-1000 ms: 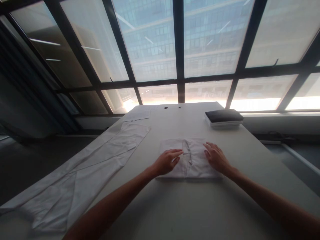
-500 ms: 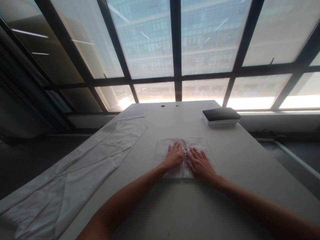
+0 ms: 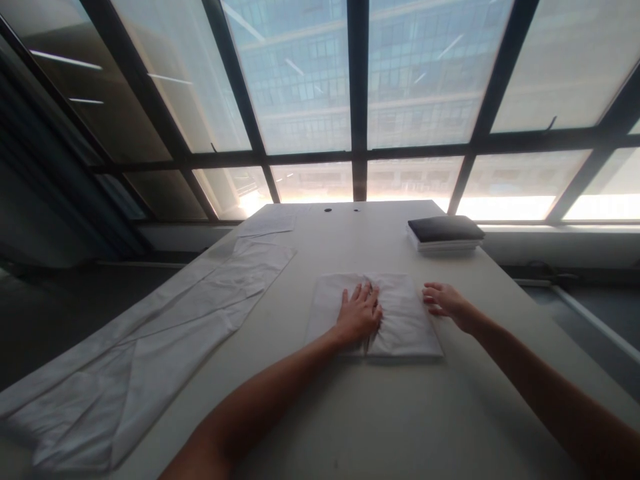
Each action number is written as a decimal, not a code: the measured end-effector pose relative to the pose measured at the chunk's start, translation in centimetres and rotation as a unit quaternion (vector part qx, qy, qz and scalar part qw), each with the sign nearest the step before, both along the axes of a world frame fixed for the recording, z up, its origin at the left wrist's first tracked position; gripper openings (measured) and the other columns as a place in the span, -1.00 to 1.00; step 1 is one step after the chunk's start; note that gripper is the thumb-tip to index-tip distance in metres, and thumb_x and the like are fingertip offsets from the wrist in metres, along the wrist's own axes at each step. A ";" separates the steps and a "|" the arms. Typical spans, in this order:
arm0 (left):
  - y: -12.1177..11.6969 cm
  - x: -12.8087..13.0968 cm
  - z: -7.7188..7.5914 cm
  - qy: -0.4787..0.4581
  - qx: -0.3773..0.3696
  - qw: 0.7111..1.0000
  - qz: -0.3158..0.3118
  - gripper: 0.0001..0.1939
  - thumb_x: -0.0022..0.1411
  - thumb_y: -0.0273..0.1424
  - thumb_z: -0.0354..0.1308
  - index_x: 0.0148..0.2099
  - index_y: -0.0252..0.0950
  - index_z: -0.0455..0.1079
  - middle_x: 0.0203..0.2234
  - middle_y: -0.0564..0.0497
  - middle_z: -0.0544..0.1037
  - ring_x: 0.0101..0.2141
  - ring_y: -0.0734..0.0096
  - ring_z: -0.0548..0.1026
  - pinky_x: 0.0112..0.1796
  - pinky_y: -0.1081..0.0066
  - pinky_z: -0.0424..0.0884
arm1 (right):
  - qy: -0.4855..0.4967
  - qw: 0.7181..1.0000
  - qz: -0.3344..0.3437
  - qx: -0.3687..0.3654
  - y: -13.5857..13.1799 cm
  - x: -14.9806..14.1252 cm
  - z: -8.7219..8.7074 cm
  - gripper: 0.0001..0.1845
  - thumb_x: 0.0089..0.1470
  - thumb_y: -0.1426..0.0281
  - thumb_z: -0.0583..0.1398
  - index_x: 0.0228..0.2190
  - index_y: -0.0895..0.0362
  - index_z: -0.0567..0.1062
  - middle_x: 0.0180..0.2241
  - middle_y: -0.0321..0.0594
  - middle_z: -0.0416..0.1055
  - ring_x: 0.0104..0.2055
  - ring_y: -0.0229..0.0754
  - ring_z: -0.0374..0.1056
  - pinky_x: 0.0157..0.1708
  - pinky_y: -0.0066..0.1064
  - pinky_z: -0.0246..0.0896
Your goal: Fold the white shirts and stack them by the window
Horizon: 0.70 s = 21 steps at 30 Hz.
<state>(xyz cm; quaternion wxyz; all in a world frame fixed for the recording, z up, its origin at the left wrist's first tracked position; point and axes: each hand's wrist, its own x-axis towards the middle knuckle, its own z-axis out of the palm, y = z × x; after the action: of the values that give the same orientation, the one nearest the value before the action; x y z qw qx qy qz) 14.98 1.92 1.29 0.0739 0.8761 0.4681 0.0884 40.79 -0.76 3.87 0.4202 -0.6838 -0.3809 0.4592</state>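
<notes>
A folded white garment (image 3: 405, 320) lies flat on the pale table (image 3: 380, 413) in front of me. My left hand (image 3: 360, 312) rests palm down on its middle, fingers spread, pressing along the centre fold. My right hand (image 3: 444, 299) sits at the garment's right edge, just off the cloth, fingers loosely curled and holding nothing I can see.
A long white cloth (image 3: 150, 333) is spread along the table's left side, hanging over the edge. A sheet of paper (image 3: 273, 223) lies at the far left. A dark-topped stack of folded items (image 3: 445, 233) stands at the far right. Large windows rise behind the table.
My right hand slid from the garment's middle out to its right edge. My left hand stayed on the centre fold, shifting slightly right.
</notes>
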 end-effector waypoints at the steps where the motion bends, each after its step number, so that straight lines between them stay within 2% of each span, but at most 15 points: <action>1: 0.0 0.0 0.0 0.004 0.000 1.000 -0.002 -0.38 0.47 -0.18 -0.20 0.49 -0.22 -0.06 0.44 -0.15 -0.03 0.40 0.00 -0.08 0.27 -0.26 -0.15 | 0.029 1.000 0.005 -0.008 -0.1 -0.1 0.3 -0.61 0.06 0.36 0.28 -0.05 0.20 0.48 -0.13 0.00 0.53 -0.23 -0.11 0.49 -0.32 -0.35 0.44; 4: -0.1 0.0 -0.2 0.007 0.005 1.000 -0.004 -0.38 0.47 -0.22 -0.21 0.48 -0.25 -0.05 0.43 -0.17 -0.02 0.39 -0.02 -0.06 0.27 -0.25 -0.16 | 0.077 0.997 0.028 -0.015 -0.1 -0.2 0.7 -0.75 0.05 0.40 0.29 -0.18 0.17 0.48 -0.23 -0.10 0.53 -0.34 -0.20 0.48 -0.34 -0.40 0.42; 7: -0.1 0.0 -0.4 0.006 0.013 1.000 -0.006 -0.39 0.46 -0.25 -0.22 0.48 -0.28 -0.04 0.43 -0.18 0.00 0.39 -0.03 -0.05 0.27 -0.23 -0.15 | 0.094 0.993 0.075 -0.016 0.2 0.1 0.1 -0.84 0.06 0.38 0.30 -0.31 0.19 0.50 -0.33 -0.14 0.52 -0.41 -0.27 0.44 -0.40 -0.50 0.36; 10: 0.0 0.0 -0.6 0.006 0.018 1.000 -0.007 -0.39 0.46 -0.27 -0.23 0.47 -0.31 -0.02 0.42 -0.19 0.01 0.39 -0.03 -0.05 0.27 -0.24 -0.15 | 0.098 0.986 0.136 -0.019 0.5 0.4 -0.6 -0.75 0.04 0.29 0.34 -0.27 0.19 0.54 -0.29 -0.09 0.55 -0.37 -0.23 0.46 -0.43 -0.51 0.35; 13: 0.1 0.0 -0.7 0.004 0.012 1.000 -0.007 -0.40 0.47 -0.28 -0.25 0.47 -0.33 0.00 0.42 -0.19 0.02 0.39 0.00 -0.05 0.28 -0.19 -0.13 | 0.114 0.977 0.178 -0.008 0.4 0.0 -0.7 -0.61 -0.04 0.30 0.37 -0.14 0.15 0.54 -0.16 -0.07 0.57 -0.23 -0.13 0.51 -0.35 -0.46 0.41; 18: 0.7 0.1 -0.6 -0.024 0.008 1.000 0.017 -0.39 0.49 -0.21 -0.28 0.45 -0.37 0.02 0.43 -0.19 0.01 0.39 0.11 0.00 0.31 0.01 -0.05 | 0.100 0.979 0.173 0.042 0.1 -1.1 0.2 -0.37 -0.11 0.32 0.38 0.05 0.09 0.47 -0.13 -0.15 0.58 -0.25 -0.15 0.51 -0.43 -0.51 0.39; 21: 1.8 0.5 0.0 -0.037 0.001 0.999 0.039 -0.40 0.50 -0.19 -0.28 0.42 -0.40 0.07 0.40 -0.22 0.09 0.34 0.13 0.12 0.27 0.11 0.08 | 0.097 0.980 0.155 0.076 0.0 -1.7 0.9 -0.34 -0.15 0.32 0.38 0.06 0.08 0.48 -0.15 -0.14 0.59 -0.25 -0.12 0.52 -0.40 -0.47 0.42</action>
<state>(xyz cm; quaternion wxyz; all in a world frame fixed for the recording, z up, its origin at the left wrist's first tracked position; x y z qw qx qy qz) 15.53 3.73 1.31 0.0862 0.8537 0.4985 0.1238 39.10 -0.76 4.73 0.4293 -0.5348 -0.4735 0.5527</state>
